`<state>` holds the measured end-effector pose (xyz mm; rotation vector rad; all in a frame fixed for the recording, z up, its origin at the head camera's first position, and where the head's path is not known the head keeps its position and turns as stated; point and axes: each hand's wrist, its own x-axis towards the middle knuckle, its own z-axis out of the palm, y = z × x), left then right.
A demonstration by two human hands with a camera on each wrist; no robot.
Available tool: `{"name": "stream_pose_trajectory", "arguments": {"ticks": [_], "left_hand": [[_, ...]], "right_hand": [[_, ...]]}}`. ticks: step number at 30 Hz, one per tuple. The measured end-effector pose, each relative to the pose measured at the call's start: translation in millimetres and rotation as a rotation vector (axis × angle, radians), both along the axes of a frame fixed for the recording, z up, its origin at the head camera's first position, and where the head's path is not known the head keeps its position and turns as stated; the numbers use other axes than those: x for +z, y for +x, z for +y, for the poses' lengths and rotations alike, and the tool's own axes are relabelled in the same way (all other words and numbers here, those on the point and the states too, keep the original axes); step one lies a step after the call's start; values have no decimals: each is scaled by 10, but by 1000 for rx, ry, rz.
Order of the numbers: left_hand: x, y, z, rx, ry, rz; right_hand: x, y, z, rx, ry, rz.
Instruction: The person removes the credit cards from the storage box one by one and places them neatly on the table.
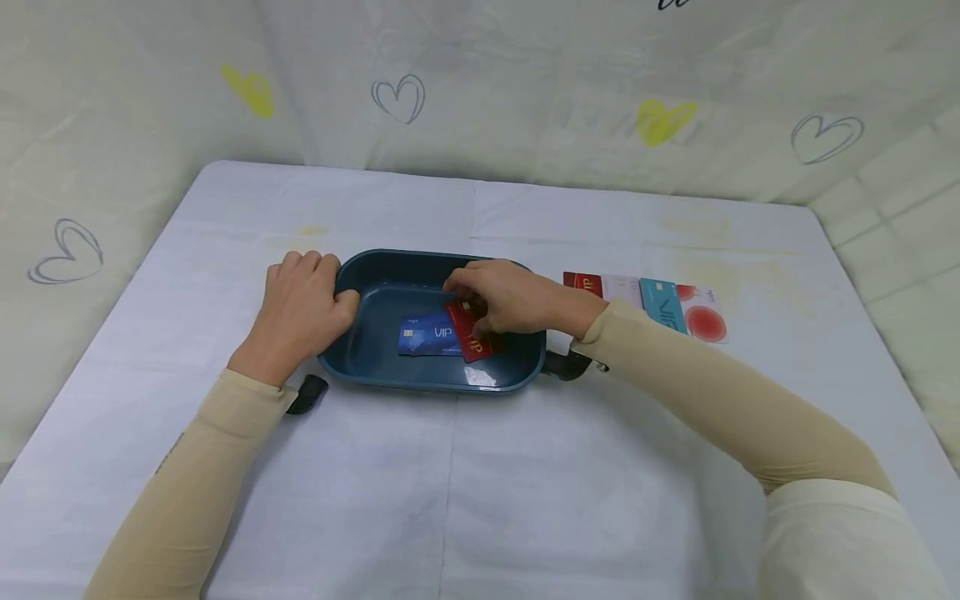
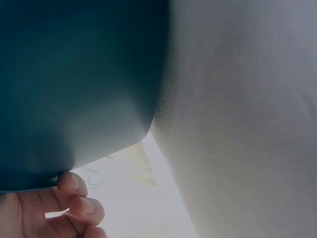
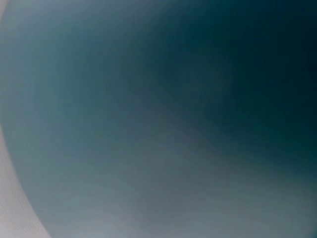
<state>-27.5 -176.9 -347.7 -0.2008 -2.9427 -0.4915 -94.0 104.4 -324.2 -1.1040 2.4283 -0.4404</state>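
A dark blue-green oblong plastic basin (image 1: 367, 367) stands on the white table. My left hand (image 1: 303, 308) grips its left rim; in the left wrist view the curled fingers (image 2: 85, 207) show beside the basin's outer wall (image 2: 74, 94). Inside the basin lies a blue VIP card (image 1: 422, 337), partly covered by a red VIP card (image 1: 463, 335). My right hand (image 1: 513, 296) reaches over the right side and pinches the red card, which sits tilted. Only the blurred basin wall (image 3: 124, 124) fills the right wrist view, so that hand is hidden there.
Right of the basin, several cards lie in a row: a red one (image 1: 582, 283), a pale one (image 1: 621, 288), a teal one (image 1: 663, 305) and a white one with red circles (image 1: 705, 318). My right forearm passes over part of them. A heart-patterned curtain (image 1: 465, 100) hangs behind the table.
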Motion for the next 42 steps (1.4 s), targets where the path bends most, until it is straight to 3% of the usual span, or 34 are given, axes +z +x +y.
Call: {"name": "stream_pose_trajectory", "arguments": {"ticks": [20,30,42], "left_hand": [[12,-6,-10,7,-4,-15],[-3,-16,-12,5,11,-38],[-7,-16,-7,9,3,-40]], "right_hand": [[20,-68,-13,44,25,-71],[29,-139,80,43,-115,-243],[30,-70,15,130,78,-114]]}}
